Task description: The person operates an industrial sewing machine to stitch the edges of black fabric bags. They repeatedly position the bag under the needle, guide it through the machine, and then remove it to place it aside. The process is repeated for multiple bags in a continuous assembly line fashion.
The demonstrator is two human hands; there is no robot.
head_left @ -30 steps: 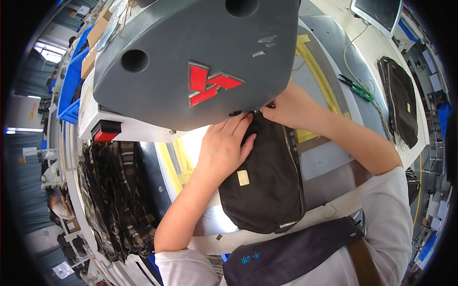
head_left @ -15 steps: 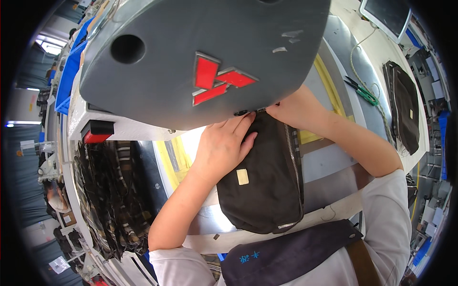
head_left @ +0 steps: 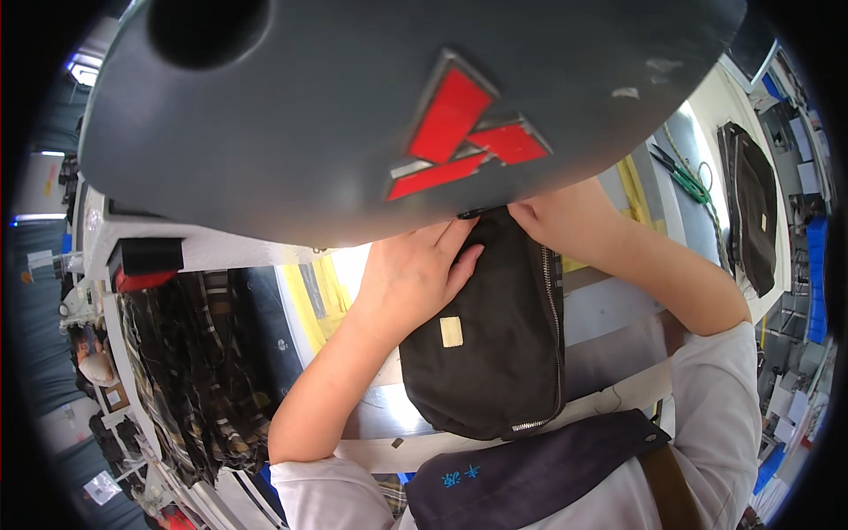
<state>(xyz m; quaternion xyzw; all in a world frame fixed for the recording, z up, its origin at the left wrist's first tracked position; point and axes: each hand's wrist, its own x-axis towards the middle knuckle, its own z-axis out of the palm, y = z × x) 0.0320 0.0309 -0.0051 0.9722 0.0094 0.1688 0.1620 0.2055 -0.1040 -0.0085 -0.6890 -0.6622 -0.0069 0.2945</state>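
Pale tabletop (head_left: 609, 309) carries a black zippered pouch (head_left: 495, 353) at centre. Left hand (head_left: 411, 278), at 9 o'clock, presses its top edge, fingers together. Right hand (head_left: 565, 216), at 1 o'clock: finger state cannot be told. Grey machine housing (head_left: 353, 106) overhangs at 12 o'clock.

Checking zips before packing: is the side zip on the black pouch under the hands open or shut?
Shut along the visible stretch: the zip on the black pouch shows no gap. Its top end is hidden.

Black bag (head_left: 495, 353): matt cloth, metal zip; machine head (head_left: 353, 115): smooth grey.
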